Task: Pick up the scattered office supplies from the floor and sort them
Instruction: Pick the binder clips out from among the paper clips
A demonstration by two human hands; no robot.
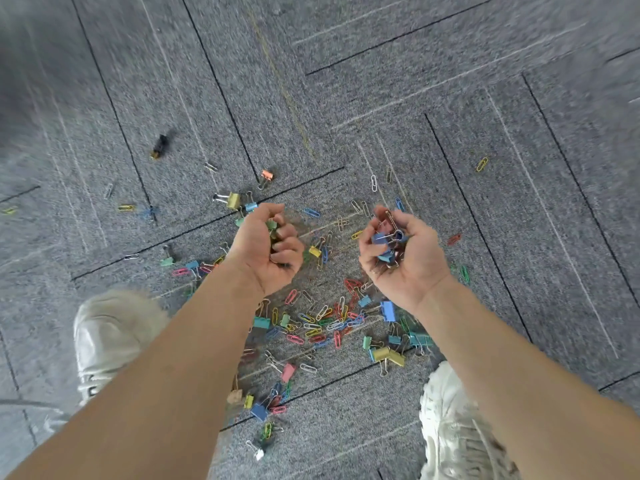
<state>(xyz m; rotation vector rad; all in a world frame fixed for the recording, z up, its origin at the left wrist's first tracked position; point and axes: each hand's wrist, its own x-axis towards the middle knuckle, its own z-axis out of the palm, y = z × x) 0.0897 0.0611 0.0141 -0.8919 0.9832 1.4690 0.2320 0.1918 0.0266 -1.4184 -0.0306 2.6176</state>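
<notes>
Both hands raised palm-up above the grey carpet-tile floor [450,81], between two white lace-up shoes [107,337]; left hand [266,247]: fingers curled tight over a small load, a green metal binder clip [271,225] showing in the gap by the thumb, the fist closed presumably so nothing slips out in carrying; right hand [405,254]: cupped like a bowl, fingers half curled round a heap of blue binder clips [380,238] mixed with wire paper clips, and cupping rather than pinching suits many small loose pieces; whether the two loads are divided by colour or by kind cannot be told; main scatter of coloured clips [325,323] lies on the floor directly beneath the forearms and thins outward: an orange binder clip [267,174] and a yellow binder clip [233,200] beyond the left hand, one yellow paper clip [481,164] well apart to the right, a dark blurred object [160,145] far left, kind unclear; judgement: gathering barely begun, most supplies on the floor, no sorting container in view
</notes>
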